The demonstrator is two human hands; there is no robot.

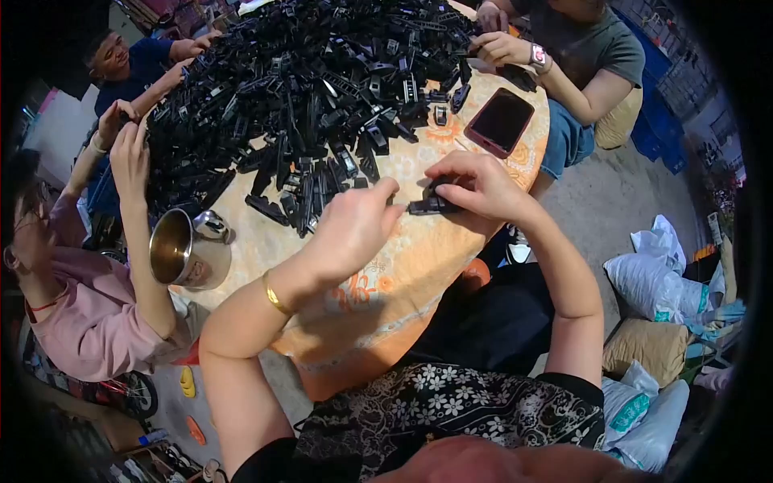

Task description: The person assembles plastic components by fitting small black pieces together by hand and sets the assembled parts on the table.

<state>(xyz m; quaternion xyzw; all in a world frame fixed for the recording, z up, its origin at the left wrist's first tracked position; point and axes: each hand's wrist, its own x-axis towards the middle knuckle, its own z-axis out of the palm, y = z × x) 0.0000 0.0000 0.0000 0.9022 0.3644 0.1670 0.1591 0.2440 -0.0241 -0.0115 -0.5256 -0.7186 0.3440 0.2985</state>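
Note:
My right hand (pixel 479 189) grips a small black plastic part (pixel 428 206) above the near side of the table. Its fingers and thumb curl round the right end, which they partly hide. Close to the part's left end is my left hand (pixel 350 229), with thumb and fingers drawn together in a pinch. Whatever may be between those fingertips is too small or hidden to make out. Just beyond my hands, a large heap of black plastic pieces (pixel 298 97) spreads over the table. Some pieces in it look like small clips with silvery parts.
A flower-patterned orange cloth covers the round table (pixel 354 322). At left stands a metal mug (pixel 191 249); at right lies a dark phone (pixel 500 121). Several people sit around, their hands at the heap. Filled sacks (pixel 652 282) lie on the floor at right.

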